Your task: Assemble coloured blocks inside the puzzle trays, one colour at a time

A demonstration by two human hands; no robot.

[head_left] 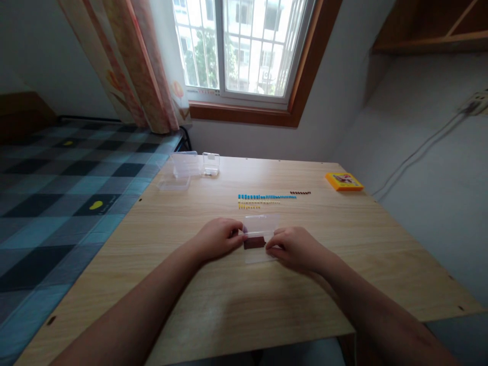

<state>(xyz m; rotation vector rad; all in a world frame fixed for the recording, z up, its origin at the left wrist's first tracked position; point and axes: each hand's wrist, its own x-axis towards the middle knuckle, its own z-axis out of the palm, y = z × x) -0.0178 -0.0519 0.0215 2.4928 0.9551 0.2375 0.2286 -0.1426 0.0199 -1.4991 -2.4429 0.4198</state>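
A small clear plastic case (pixel 261 224) lies open on the wooden table (pixel 190 244) in front of me, with a dark brown block (pixel 254 242) of small pieces inside it. My left hand (pixel 218 237) pinches the case's left edge with curled fingers. My right hand (pixel 295 247) grips its right edge beside the brown block. Just beyond the case lie rows of small blue pieces (pixel 267 196), yellow pieces (pixel 251 204) and dark brown pieces (pixel 300 192).
Two more clear plastic boxes (pixel 179 171) (pixel 211 163) stand at the table's far left. An orange booklet (pixel 343 181) lies at the far right. A bed with a checked blue cover (pixel 57 193) adjoins the table's left side. A window and curtain are behind.
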